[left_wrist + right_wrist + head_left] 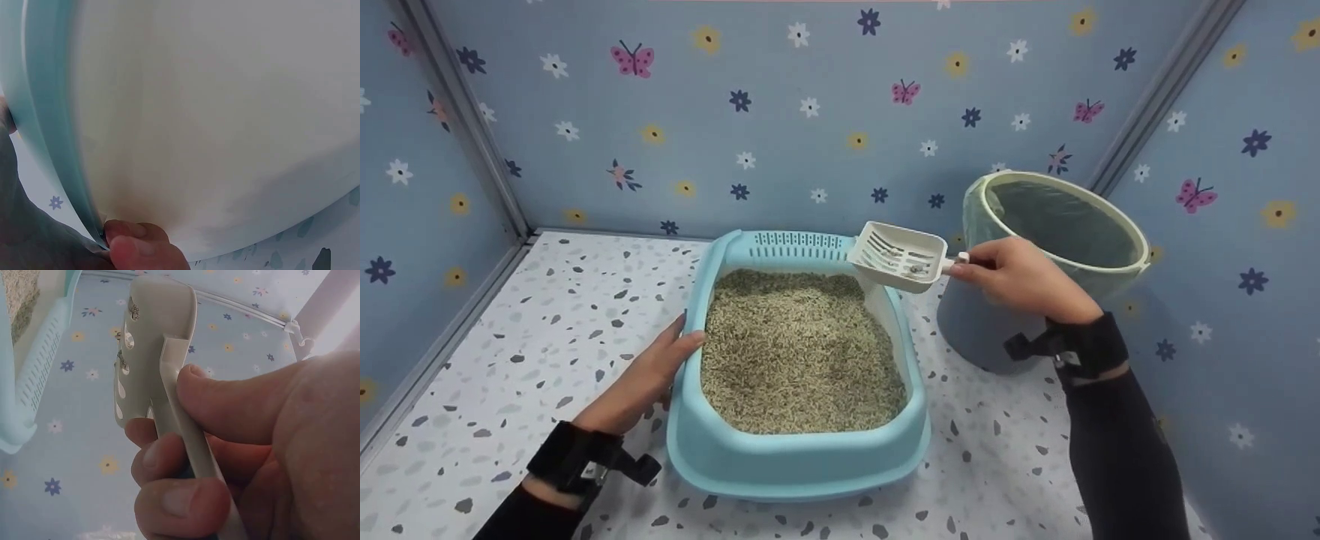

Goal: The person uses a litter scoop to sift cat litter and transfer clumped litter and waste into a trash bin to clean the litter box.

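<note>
A blue litter box [802, 461] full of tan, grainy litter [802, 352] stands in the middle of the head view. My left hand [652, 367] grips its left rim, thumb on top; in the left wrist view the curled fingers [143, 247] reach under the rim against the pale outer wall. My right hand [1020, 277] pinches the handle of a white slotted litter scoop [900, 255], held above the box's far right corner. A few small greyish bits lie in the scoop, and some stick in its slots in the right wrist view.
Right of the litter box stands a grey-blue trash bin [982, 330] with a pale rim and a greenish liner [979, 210]; my right hand is in front of it. Flower-and-butterfly panels [780, 135] enclose the speckled white surface [510, 390] at the back and sides.
</note>
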Demonstrator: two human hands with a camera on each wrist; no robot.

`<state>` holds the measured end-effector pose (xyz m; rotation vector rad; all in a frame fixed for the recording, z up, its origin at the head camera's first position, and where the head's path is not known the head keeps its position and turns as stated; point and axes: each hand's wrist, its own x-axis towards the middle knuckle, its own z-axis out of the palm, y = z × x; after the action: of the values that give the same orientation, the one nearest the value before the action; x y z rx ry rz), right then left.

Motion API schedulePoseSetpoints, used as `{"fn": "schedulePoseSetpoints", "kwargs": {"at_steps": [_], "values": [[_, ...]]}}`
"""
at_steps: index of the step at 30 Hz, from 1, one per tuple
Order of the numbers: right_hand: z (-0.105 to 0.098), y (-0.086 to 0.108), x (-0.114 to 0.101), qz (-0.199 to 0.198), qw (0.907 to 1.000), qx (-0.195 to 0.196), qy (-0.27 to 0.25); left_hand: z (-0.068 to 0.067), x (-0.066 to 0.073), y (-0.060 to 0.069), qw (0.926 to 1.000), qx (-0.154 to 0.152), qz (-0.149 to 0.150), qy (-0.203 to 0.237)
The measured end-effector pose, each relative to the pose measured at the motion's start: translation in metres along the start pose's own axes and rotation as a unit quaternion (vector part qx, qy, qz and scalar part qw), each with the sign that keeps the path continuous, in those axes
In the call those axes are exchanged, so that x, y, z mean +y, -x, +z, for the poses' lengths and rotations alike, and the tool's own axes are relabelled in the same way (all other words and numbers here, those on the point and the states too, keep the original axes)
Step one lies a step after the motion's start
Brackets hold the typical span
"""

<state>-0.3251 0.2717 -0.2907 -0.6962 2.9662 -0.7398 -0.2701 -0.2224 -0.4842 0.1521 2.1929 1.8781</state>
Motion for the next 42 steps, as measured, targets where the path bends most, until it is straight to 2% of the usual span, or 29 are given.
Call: {"fn": "schedulePoseSetpoints", "kwargs": {"at_steps": [5,12,16,19,25,33,42], "values": [[-0.015,0.002,0.006,0.008,0.9995,0.02,0.023,0.0,0.001,-0.001,0.9999,-0.003,0.013,0.004],[-0.038,0.007,0.012,0.049,0.9955,0.077,0.025,0.0,-0.001,-0.003,0.9998,-0.003,0.0,-0.02],[-0.05,0.008,0.019,0.073,0.9912,0.109,0.022,0.0,-0.001,-0.003,1.0,-0.001,0.006,-0.007],[-0.058,0.008,0.025,0.104,0.987,0.122,0.015,0.0,-0.001,-0.002,1.0,0.0,0.009,0.003],[-0.072,0.01,0.038,0.136,0.9799,0.144,0.025,0.001,-0.001,-0.002,1.0,-0.001,0.008,0.005],[-0.079,0.007,0.057,0.174,0.9698,0.171,0.004,0.001,-0.001,-0.001,1.0,-0.001,-0.003,0.0],[-0.077,0.004,0.069,0.187,0.9664,0.172,0.039,0.001,0.001,-0.001,0.9999,0.002,-0.01,-0.008]]}}
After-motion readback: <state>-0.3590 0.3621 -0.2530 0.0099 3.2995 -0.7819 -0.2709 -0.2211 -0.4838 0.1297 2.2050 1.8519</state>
